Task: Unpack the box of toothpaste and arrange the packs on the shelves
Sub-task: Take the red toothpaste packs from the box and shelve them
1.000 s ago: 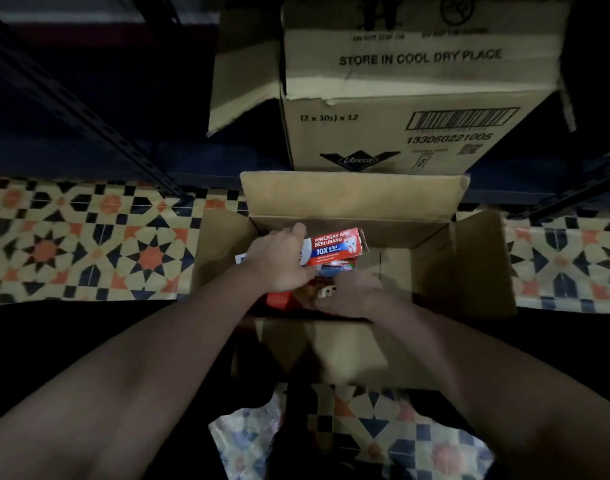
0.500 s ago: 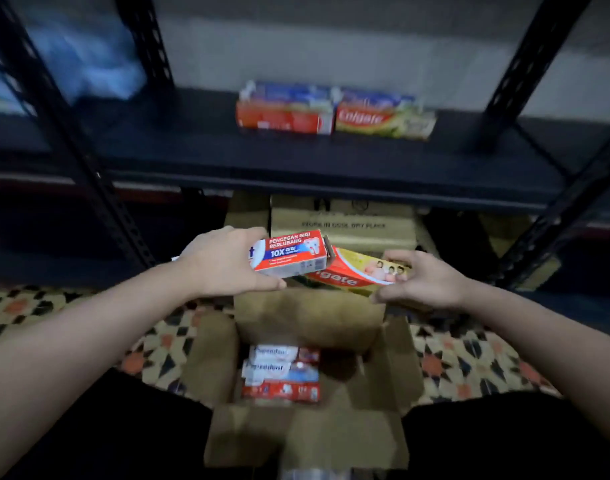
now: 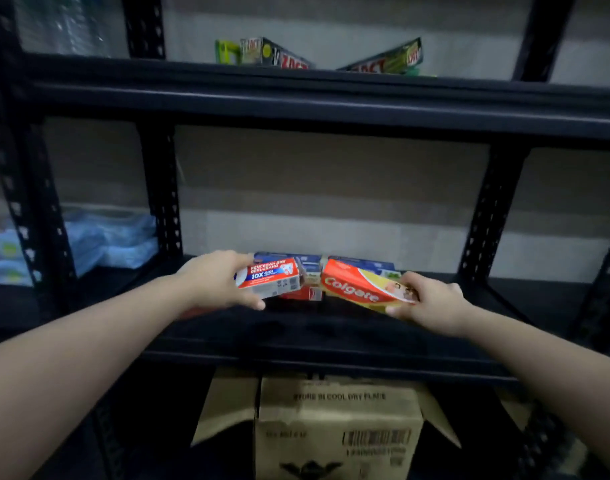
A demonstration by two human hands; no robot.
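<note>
- Head view: left hand [image 3: 217, 279] is gripping a red-and-blue cardboard toothpaste pack [image 3: 269, 277]; right hand [image 3: 431, 301] is pinching a red-and-yellow Colgate pack [image 3: 357, 289].
- Both packs are hovering over the black metal shelf [image 3: 331, 327], just in front of shelved packs [image 3: 359, 263] lying beyond the fingertips.
- Task seems partway: some packs are shelved, these two are pending; the remaining box contents are lying out of view.

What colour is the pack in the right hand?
Red and yellow pack, held by the right hand; head view.
</note>
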